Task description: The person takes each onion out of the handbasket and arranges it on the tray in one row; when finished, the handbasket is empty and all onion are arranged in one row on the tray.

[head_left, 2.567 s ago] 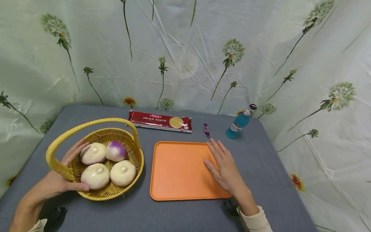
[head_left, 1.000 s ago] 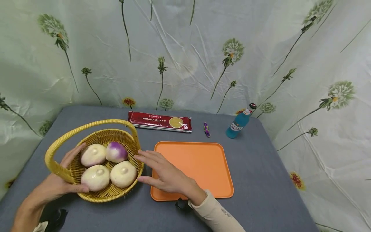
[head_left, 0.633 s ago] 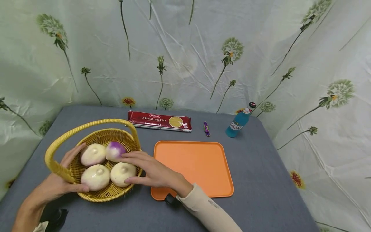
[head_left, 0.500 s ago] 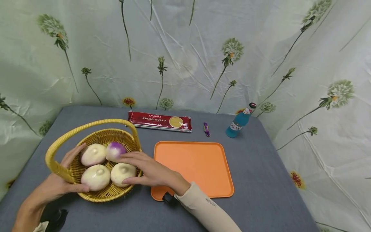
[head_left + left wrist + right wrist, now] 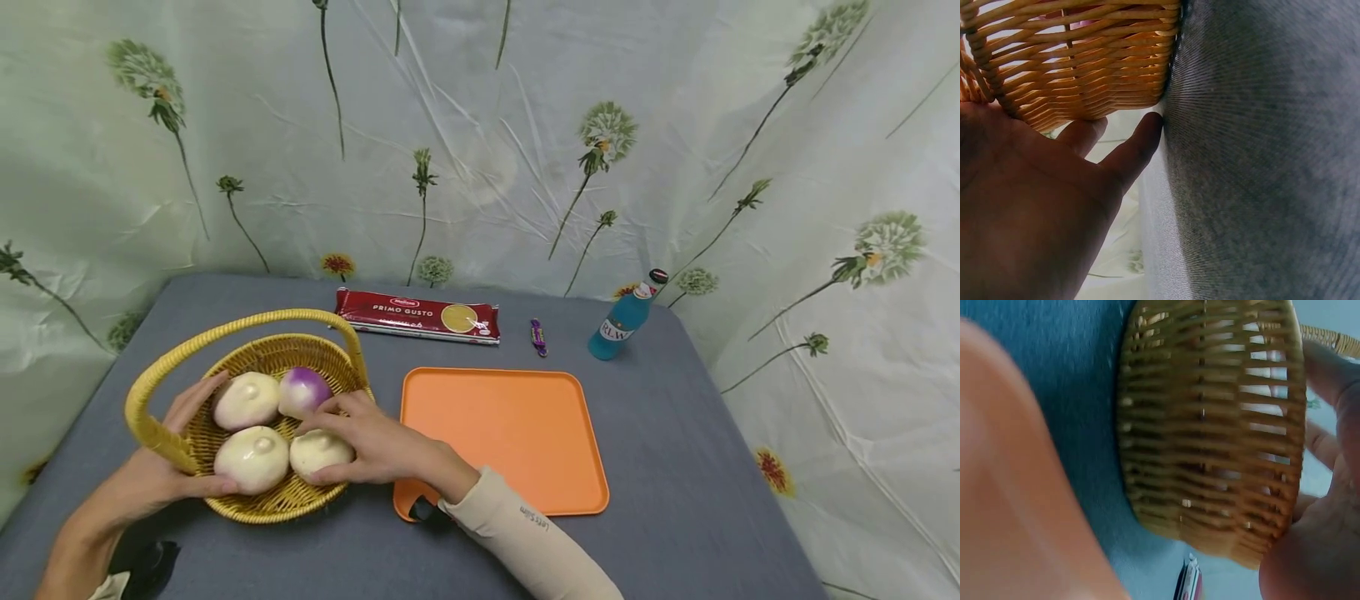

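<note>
Your right hand [image 5: 375, 442] had just half-curled round the near-right onion [image 5: 318, 455], likely securing it; your left hand [image 5: 159, 475] curled round the basket [image 5: 279, 512] containing it, near the left edge of the surface [image 5: 675, 500].

A yellow wicker basket [image 5: 287, 495] stands upright on the tabletop [image 5: 675, 467], gripped on its left by the left hand [image 5: 156, 475]. Inside, a purple-and-white vegetable [image 5: 305, 390] sits behind a cream vegetable [image 5: 321, 451] pinched by the right hand [image 5: 375, 446]; left of them lie a rear pale bulb [image 5: 247, 400] and a front pale bulb [image 5: 253, 460].
</note>
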`<action>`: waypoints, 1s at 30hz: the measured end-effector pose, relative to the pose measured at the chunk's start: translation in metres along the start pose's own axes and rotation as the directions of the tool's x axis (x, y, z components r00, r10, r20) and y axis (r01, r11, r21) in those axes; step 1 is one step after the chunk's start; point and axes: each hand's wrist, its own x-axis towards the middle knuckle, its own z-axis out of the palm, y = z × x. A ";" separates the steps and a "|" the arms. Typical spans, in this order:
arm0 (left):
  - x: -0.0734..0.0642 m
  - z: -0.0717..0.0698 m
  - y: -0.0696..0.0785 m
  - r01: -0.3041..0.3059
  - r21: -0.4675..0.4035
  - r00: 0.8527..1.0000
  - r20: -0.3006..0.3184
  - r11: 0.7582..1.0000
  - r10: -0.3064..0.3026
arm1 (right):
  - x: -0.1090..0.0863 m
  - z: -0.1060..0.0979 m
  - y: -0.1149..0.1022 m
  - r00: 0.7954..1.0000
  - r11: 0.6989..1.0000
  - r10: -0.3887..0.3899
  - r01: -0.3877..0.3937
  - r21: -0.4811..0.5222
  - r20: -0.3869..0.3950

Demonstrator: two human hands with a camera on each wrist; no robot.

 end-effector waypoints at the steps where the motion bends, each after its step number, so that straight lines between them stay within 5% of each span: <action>1: 0.000 0.000 0.000 0.001 0.002 1.000 -0.002 1.000 -0.001 | 0.000 0.000 -0.001 1.000 1.000 0.003 -0.003 -0.013 -0.005; 10: -0.001 0.002 0.001 0.023 0.012 1.000 -0.014 1.000 -0.022 | 0.000 0.001 -0.008 0.997 0.992 0.073 -0.069 -0.102 0.030; 30: 0.001 0.001 -0.001 0.004 0.031 1.000 -0.012 1.000 -0.004 | 0.003 0.002 -0.010 0.997 0.980 0.079 -0.074 -0.185 0.022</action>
